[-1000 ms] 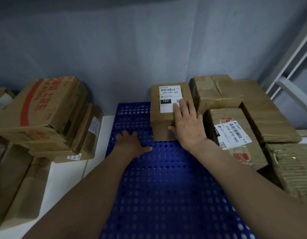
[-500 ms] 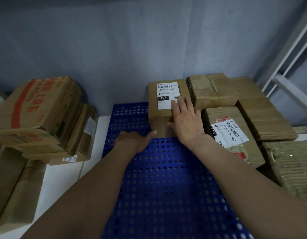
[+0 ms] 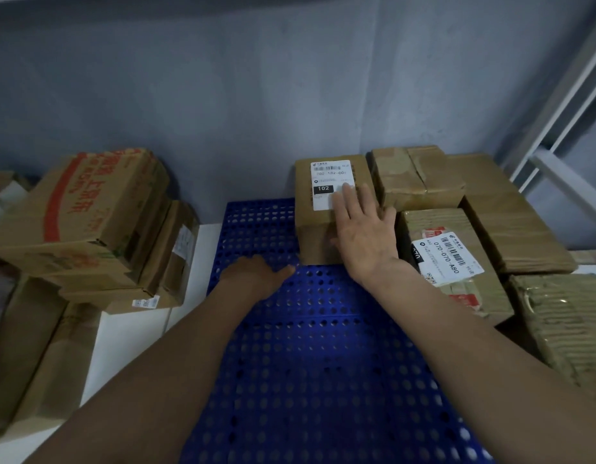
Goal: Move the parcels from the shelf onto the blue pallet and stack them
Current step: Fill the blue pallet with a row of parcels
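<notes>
a plain brown cardboard parcel [image 3: 326, 209], box-shaped with a white printed label on top, sits at the far edge of the perforated blue plastic pallet [image 3: 323, 363], its long axis running toward the wall. the right hand [image 3: 363, 236] lies flat on its top, fingers straight. the left hand [image 3: 256, 272] rests open on the pallet, thumb near the box's front corner. tape-wrapped parcels [image 3: 457, 256] crowd the pallet's right edge.

Looking like a parcel depot / stockroom w/ bare grey wall. Taped cardboard parcels [image 3: 434, 182] w/ barcode shipping labels are sitting on a blue pallet [image 3: 316, 363]; more cartons [image 3: 89, 216] are piling up left of pallet, metal shelf frame [image 3: 557, 169] standing right of it.
</notes>
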A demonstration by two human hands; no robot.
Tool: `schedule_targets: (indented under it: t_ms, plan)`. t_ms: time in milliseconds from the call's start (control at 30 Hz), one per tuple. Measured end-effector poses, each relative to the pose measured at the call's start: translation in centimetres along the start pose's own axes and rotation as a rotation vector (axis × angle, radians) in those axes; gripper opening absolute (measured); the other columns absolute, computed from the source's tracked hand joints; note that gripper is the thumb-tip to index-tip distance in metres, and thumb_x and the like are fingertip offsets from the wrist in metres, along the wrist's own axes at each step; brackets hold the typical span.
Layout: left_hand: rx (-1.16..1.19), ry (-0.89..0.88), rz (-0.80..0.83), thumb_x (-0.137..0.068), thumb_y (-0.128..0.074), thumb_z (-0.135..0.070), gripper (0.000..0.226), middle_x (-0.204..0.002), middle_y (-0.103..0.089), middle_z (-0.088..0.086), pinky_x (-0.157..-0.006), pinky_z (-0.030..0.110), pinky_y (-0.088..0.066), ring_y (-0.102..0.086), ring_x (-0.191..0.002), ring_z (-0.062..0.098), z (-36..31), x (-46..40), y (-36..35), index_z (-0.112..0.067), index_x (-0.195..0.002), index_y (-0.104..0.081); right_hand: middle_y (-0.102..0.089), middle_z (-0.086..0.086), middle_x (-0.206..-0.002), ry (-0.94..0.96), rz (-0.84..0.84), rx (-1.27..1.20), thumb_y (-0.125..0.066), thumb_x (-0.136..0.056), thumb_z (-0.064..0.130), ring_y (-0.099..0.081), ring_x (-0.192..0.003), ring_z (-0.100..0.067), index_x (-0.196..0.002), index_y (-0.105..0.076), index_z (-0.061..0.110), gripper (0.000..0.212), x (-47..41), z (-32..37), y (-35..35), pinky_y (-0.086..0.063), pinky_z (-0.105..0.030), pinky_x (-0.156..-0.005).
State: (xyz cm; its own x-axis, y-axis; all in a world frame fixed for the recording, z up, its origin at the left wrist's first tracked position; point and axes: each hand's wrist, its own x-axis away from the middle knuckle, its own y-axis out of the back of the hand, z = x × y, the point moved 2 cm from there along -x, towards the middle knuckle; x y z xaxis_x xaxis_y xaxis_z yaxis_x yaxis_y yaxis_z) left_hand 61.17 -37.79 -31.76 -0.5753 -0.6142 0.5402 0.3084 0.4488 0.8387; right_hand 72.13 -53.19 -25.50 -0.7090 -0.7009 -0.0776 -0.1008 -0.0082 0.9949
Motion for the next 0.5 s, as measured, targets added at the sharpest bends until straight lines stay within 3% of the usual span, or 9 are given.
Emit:
schedule_targets:
  t_ms: [200,367,500]
  plan:
    - [0.008,-0.065,-0.183,-0.085,-0.034,-0.075,0.084,-0.146,-0.037,0.012,-0.101,0.041,-0.042,-0.044,-0.126,0.028,3.4,4.9,0.8,-0.015,-0.144,-0.033,0.006,-0.004,-0.161,0.206,0.013,-0.018,-0.046,-0.097,0.038,0.008,-0.146,-0.034,-0.153,-0.009,0.018,0.070,3.0,5.8,1.6,-0.019,-0.051,-0.112]
    - [0.038,-0.120,-0.251,-0.093,-0.039,-0.061,0.058,-0.128,-0.051,0.012,-0.093,0.036,-0.045,-0.052,-0.112,0.025,7.9,10.5,1.0,-0.014,-0.125,-0.051,0.006,-0.005,-0.161,0.317,0.113,-0.101,-0.043,-0.097,0.048,0.010,-0.147,-0.033,-0.153,0.002,0.023,0.076,5.2,12.3,2.3,-0.011,-0.049,-0.118]
    - [0.111,-0.081,-0.310,-0.092,-0.042,-0.061,0.065,-0.135,-0.050,0.008,-0.100,0.036,-0.042,-0.049,-0.120,0.023,13.1,14.2,0.9,-0.011,-0.132,-0.048,0.002,-0.005,-0.161,0.383,0.184,-0.194,-0.044,-0.097,0.047,0.006,-0.147,-0.032,-0.153,0.003,0.025,0.076,7.3,17.6,3.3,-0.010,-0.048,-0.118]
